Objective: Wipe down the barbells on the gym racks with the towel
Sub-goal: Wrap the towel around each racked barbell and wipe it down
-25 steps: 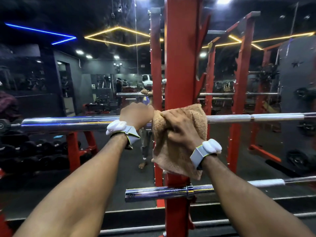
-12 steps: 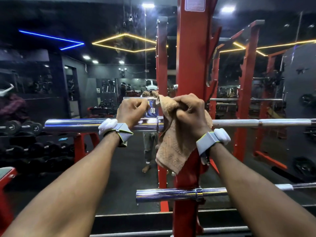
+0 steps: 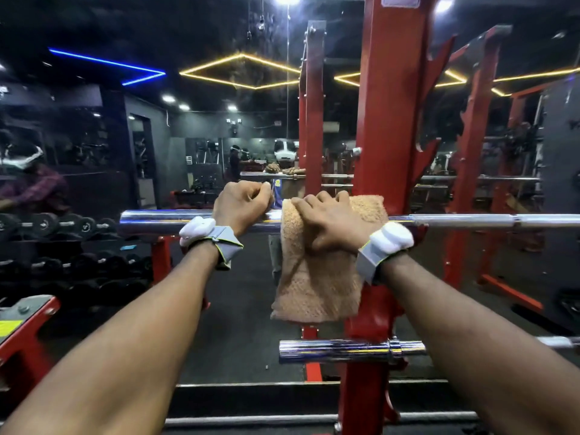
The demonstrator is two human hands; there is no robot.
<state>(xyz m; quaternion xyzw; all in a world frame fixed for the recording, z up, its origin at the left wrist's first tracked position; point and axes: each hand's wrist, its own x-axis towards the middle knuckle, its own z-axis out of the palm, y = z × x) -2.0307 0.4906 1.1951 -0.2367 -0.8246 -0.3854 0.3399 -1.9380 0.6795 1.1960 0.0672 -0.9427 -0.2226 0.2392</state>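
A chrome barbell (image 3: 163, 220) lies level across the red rack at chest height. My left hand (image 3: 241, 205) grips its thick sleeve, fingers curled over the top. Just to the right, a tan towel (image 3: 314, 287) is draped over the bar and hangs down in front of the rack post. My right hand (image 3: 329, 222) lies on top of the towel, fingers wrapped over it and the bar. A second chrome barbell (image 3: 335, 350) rests lower on the same rack.
The red rack upright (image 3: 389, 120) stands right behind the towel. A mirror ahead reflects me and the gym. Dumbbell racks (image 3: 62, 227) fill the left side. A red bench corner (image 3: 28, 312) sits at lower left. More red racks (image 3: 470, 183) stand at right.
My right hand lifted the bunched towel off the bar half a second ago and has now laid it spread over the bar again. The left hand kept its grip.
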